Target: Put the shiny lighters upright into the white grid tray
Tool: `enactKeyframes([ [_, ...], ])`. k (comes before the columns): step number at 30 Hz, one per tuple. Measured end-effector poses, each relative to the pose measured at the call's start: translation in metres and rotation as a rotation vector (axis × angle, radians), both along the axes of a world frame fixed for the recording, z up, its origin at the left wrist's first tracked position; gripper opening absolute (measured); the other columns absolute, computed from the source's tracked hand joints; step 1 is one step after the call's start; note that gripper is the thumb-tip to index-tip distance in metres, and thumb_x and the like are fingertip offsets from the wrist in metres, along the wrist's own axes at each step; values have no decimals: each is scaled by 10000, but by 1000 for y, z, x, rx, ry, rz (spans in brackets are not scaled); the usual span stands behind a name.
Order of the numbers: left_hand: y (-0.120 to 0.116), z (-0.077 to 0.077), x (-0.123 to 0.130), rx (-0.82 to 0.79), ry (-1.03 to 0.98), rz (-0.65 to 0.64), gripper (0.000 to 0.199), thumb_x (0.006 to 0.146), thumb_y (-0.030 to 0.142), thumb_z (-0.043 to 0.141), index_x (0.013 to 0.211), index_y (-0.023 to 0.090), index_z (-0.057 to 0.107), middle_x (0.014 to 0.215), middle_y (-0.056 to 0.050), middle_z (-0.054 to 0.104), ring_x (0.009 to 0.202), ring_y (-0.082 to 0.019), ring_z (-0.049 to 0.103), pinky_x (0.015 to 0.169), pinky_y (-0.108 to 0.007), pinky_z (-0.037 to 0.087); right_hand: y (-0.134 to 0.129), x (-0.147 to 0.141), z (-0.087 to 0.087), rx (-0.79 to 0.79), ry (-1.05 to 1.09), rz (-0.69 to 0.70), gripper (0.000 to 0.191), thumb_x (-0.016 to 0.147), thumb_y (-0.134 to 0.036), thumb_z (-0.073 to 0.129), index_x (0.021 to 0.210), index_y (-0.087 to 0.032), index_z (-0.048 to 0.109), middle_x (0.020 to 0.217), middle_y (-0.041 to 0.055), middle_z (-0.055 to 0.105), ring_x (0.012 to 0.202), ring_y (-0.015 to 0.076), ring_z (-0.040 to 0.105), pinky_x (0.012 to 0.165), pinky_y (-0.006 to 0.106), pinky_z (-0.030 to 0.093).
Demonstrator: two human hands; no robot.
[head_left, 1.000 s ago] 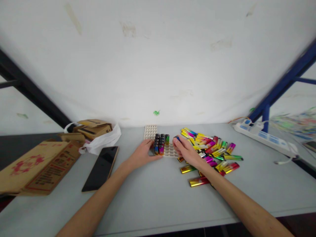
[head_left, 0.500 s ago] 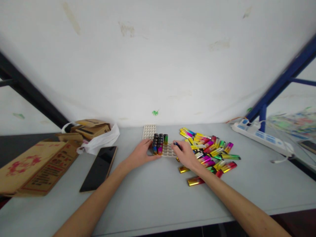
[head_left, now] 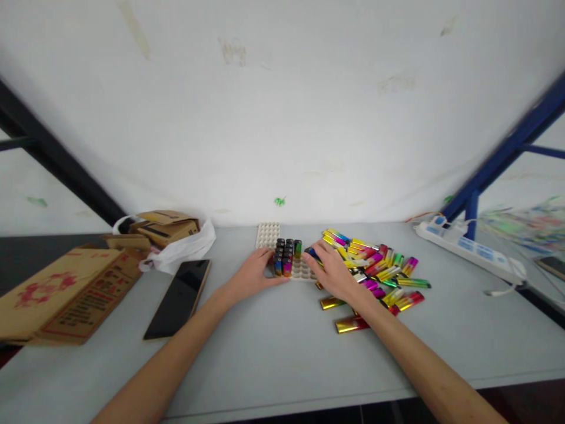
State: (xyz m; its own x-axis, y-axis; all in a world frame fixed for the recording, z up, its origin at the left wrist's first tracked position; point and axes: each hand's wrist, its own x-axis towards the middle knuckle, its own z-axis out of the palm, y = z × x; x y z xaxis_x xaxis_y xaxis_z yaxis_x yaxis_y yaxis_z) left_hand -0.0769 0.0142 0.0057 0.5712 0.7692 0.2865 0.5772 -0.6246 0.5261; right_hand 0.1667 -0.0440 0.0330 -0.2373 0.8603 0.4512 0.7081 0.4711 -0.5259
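Several lighters (head_left: 287,268) stand upright in two columns on the left part of a pale tray (head_left: 302,271) with rows of holes. Beside them, a single green lighter (head_left: 298,248) stands at the back. My left hand (head_left: 255,272) rests at the tray's left end, thumb and fingers spread around its edge and the lighters. Over the tray's right part, my right hand (head_left: 331,268) pinches a dark blue lighter (head_left: 311,254) near the holes. To the right lies a loose pile of shiny coloured lighters (head_left: 386,272), partly hidden by my right hand and wrist.
A second pale tray (head_left: 267,235) lies behind the first. At the left are a black phone-like slab (head_left: 179,299), a white plastic bag (head_left: 188,248) and cardboard boxes (head_left: 75,294). A white power strip (head_left: 472,246) lies at the right.
My right hand has tilted and shifted slightly, bringing the blue lighter left and down toward the tray. My left hand stays at the tray's left end. The view has shifted a little.
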Motion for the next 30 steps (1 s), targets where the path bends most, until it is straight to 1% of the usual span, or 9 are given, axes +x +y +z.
enactKeyframes([
  [2, 0, 0, 0, -1, 4, -3, 578, 758, 594, 801, 1151, 182, 697, 1171, -124, 713, 1124, -342, 644, 1028, -463, 511, 2, 2, -2, 31, -60, -16, 358, 1086, -451, 377, 854, -226, 529, 895, 71, 602, 878, 230, 575, 803, 341, 435],
  [6, 1, -2, 0, 17, 16, -17, 585, 773, 596, 789, 1164, 174, 683, 1188, -138, 704, 1137, -343, 638, 1029, -469, 507, 6, 3, -7, -48, -79, -43, 423, 1081, -515, 391, 793, -233, 517, 671, 6, 553, 634, 196, 528, 643, 316, 371],
  [8, 1, -2, 0, 21, 27, -9, 585, 772, 601, 788, 1155, 171, 681, 1181, -143, 703, 1136, -346, 636, 1024, -471, 510, 8, 3, -9, -62, -47, -50, 430, 1078, -526, 401, 806, -226, 544, 648, 2, 570, 604, 189, 539, 626, 309, 370],
  [10, 1, -2, 0, 18, 32, 0, 580, 765, 609, 790, 1137, 177, 685, 1167, -143, 703, 1125, -348, 639, 1013, -472, 515, 10, 2, -11, -59, -39, -34, 410, 1083, -508, 403, 876, -211, 595, 697, 19, 631, 638, 192, 587, 646, 302, 399],
  [13, 1, -2, 0, 13, 34, -5, 566, 764, 606, 792, 1126, 183, 691, 1161, -141, 704, 1127, -349, 640, 1016, -470, 514, 12, 0, -12, -67, -137, -11, 347, 1094, -446, 413, 1011, -190, 633, 830, 58, 713, 733, 205, 653, 699, 300, 444],
  [18, 2, -4, 0, 15, 32, -11, 585, 773, 607, 785, 1157, 178, 686, 1162, -143, 704, 1131, -349, 638, 1016, -469, 512, 15, -11, -8, -60, -410, -131, 282, 1083, -392, 468, 1052, -162, 628, 995, 132, 734, 877, 250, 698, 742, 320, 475],
  [23, 3, -7, 0, 35, 42, 5, 599, 763, 620, 786, 1155, 178, 686, 1155, -142, 704, 1092, -341, 651, 998, -463, 522, 13, -24, -7, -35, -575, -239, 309, 1082, -406, 452, 1110, -148, 621, 1021, 175, 728, 910, 282, 701, 775, 354, 486],
  [27, 2, -5, 0, 22, 41, 10, 600, 768, 612, 785, 1165, 174, 685, 1168, -147, 699, 1108, -345, 643, 1004, -470, 516, 10, -19, -5, -53, -595, -217, 276, 1063, -405, 504, 1075, -158, 628, 1008, 155, 725, 912, 284, 690, 783, 357, 479],
  [30, 0, -1, 0, -1, 41, 4, 618, 767, 614, 785, 1179, 165, 686, 1174, -159, 697, 1107, -352, 642, 1001, -479, 517, 3, -12, 8, -8, -452, -238, 293, 1077, -408, 464, 1006, -175, 626, 946, 129, 711, 858, 269, 667, 760, 353, 465],
])
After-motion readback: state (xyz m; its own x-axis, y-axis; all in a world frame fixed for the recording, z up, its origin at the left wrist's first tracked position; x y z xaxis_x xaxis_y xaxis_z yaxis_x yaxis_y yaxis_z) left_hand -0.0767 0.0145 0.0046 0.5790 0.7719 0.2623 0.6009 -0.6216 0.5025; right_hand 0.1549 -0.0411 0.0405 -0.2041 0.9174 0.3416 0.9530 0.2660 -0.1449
